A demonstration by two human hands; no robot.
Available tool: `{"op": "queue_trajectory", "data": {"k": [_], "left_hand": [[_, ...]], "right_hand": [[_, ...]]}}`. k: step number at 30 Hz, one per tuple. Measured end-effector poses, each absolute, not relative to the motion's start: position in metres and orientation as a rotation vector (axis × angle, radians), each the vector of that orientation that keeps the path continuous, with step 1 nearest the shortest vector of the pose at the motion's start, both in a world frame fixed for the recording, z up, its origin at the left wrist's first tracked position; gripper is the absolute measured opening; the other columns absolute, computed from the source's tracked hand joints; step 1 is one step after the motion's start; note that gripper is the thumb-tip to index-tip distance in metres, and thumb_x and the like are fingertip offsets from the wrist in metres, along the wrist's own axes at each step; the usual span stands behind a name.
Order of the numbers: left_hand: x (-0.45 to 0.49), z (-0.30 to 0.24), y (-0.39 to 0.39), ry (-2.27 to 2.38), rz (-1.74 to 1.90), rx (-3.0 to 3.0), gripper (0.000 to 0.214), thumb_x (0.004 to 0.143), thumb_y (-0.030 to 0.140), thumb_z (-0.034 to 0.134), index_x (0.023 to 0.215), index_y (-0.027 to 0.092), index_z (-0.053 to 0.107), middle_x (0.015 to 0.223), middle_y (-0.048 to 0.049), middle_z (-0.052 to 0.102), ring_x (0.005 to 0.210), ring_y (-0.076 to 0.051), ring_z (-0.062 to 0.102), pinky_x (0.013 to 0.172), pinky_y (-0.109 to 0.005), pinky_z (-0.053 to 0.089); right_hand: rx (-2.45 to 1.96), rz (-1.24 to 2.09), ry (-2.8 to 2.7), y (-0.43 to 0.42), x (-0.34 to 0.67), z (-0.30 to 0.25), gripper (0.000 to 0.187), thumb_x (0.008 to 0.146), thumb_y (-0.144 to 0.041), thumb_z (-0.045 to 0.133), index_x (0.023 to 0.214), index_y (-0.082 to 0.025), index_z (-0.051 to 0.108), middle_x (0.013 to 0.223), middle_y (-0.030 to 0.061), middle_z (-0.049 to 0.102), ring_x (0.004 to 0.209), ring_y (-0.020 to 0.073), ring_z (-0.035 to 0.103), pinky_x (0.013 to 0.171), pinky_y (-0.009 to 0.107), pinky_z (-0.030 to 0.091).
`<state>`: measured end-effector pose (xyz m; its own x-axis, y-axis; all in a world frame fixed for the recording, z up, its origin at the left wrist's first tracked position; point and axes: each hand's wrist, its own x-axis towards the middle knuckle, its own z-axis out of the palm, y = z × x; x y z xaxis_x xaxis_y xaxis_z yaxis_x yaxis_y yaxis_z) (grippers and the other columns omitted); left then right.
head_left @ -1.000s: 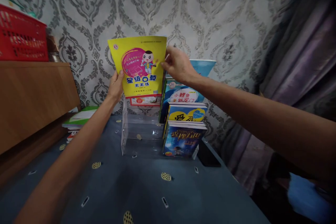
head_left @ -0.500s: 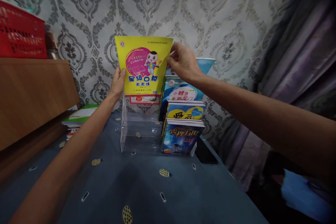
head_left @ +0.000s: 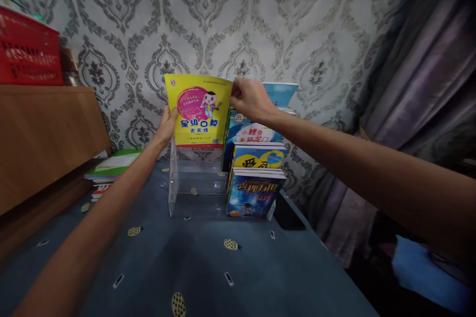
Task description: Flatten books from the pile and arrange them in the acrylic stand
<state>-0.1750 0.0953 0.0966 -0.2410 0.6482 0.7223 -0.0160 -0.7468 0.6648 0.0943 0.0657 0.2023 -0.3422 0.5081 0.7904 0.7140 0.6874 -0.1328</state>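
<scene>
Both my hands hold a yellow workbook [head_left: 199, 111] upright over the back tier of a clear acrylic display rack [head_left: 193, 185]. My left hand [head_left: 166, 126] grips its lower left edge. My right hand [head_left: 248, 99] pinches its upper right corner. The book's bottom edge sits at the rack's rear step. To the right, several books stand stepped in the rack: a dark blue one [head_left: 253, 197] in front, a yellow-and-blue one [head_left: 259, 156] behind it, then a light blue one [head_left: 253, 131].
A blue patterned cloth [head_left: 208, 262] covers the table. A stack of books with a green cover [head_left: 113, 166] lies at the left beside a wooden cabinet [head_left: 44, 133], which bears a red basket [head_left: 28, 52]. A dark phone-like object [head_left: 290, 215] lies right of the rack. A curtain [head_left: 416, 89] hangs at the right.
The yellow workbook has come down and slightly right, from held high against the wall to resting low in the rack's back tier. Both hands kept their hold.
</scene>
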Motion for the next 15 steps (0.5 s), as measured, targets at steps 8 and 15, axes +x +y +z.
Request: {"op": "queue_trajectory", "data": {"k": [8,15], "left_hand": [[-0.170,0.099,0.089,0.807,1.998,1.584,0.055,0.083,0.060,0.069,0.119,0.020,0.061,0.117,-0.0098,0.072,0.105,-0.028,0.070,0.091,-0.040,0.058],[-0.173,0.104,0.087,0.862,1.924,1.590,0.051,0.087,0.055,0.065,0.122,0.018,0.063,0.116,-0.0101,0.073,0.102,-0.027,0.072,0.088,-0.039,0.060]], "right_hand": [[-0.934,-0.297,-1.990,0.056,0.094,0.211,0.019,0.084,-0.016,0.053,0.096,-0.019,0.067,0.084,0.0082,0.068,0.080,0.0246,0.060,0.074,0.039,0.046],[-0.995,-0.425,-2.058,0.053,0.098,0.223,0.017,0.082,-0.017,0.055,0.093,-0.018,0.068,0.098,0.0121,0.068,0.092,0.0286,0.060,0.076,0.041,0.047]]}}
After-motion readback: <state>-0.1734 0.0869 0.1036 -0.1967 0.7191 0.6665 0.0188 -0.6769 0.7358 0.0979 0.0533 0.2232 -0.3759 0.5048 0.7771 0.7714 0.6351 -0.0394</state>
